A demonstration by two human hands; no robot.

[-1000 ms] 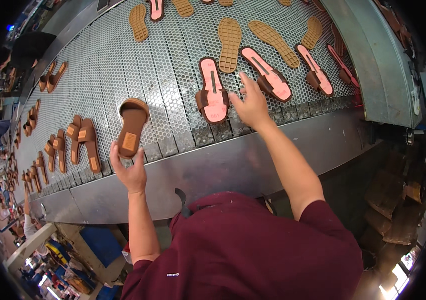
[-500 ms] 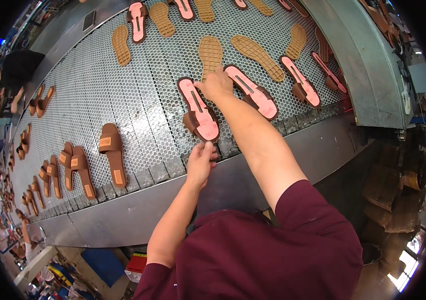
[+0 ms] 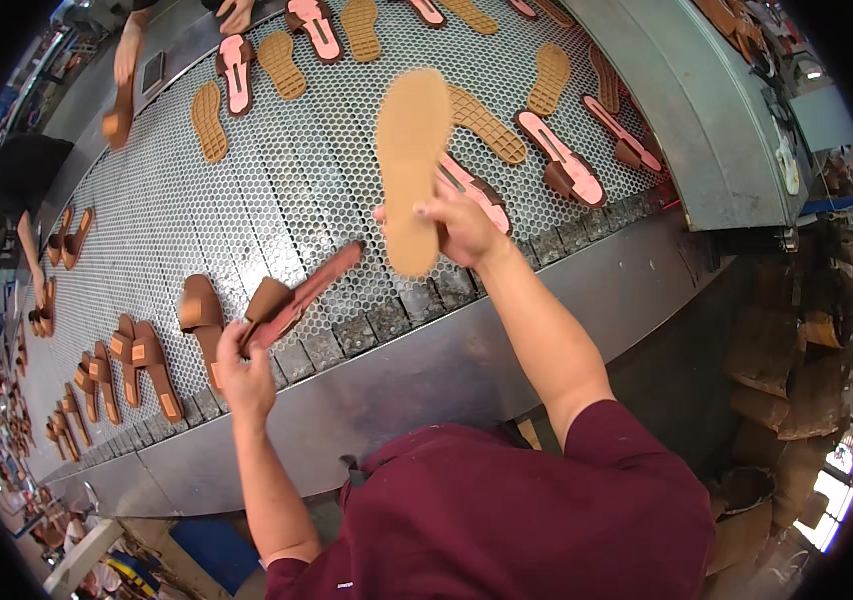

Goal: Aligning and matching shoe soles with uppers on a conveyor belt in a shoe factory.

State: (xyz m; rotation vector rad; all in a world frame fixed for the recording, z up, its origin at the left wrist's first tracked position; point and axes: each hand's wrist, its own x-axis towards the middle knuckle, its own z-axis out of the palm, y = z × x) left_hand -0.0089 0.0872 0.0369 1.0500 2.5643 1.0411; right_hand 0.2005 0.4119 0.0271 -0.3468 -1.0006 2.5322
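My right hand (image 3: 464,228) is closed round the heel part of a tan shoe sole (image 3: 414,150), raised above the mesh conveyor with its smooth face showing. My left hand (image 3: 246,372) grips one end of a brown slide sandal upper (image 3: 318,286), tilted and a little blurred, its strap sticking up and its reddish-pink underside partly visible. Beside that hand stands a finished brown slide sandal (image 3: 202,310) on the belt. Just behind my right hand lies another upper (image 3: 474,190), pink side up, next to a tan sole (image 3: 486,128) with its grid tread up.
The mesh conveyor (image 3: 276,200) carries more soles and pink-bottomed uppers at the far side, and several finished sandals (image 3: 151,370) at left. A grey metal machine housing (image 3: 716,130) covers its right end. Across the belt, a co-worker's hand (image 3: 128,55) holds a brown sandal near a phone (image 3: 153,72).
My right hand has lifted the tan sole off the belt and turned its smooth face up. My left hand has picked up the upper and carried it left. A co-worker's hands have appeared.
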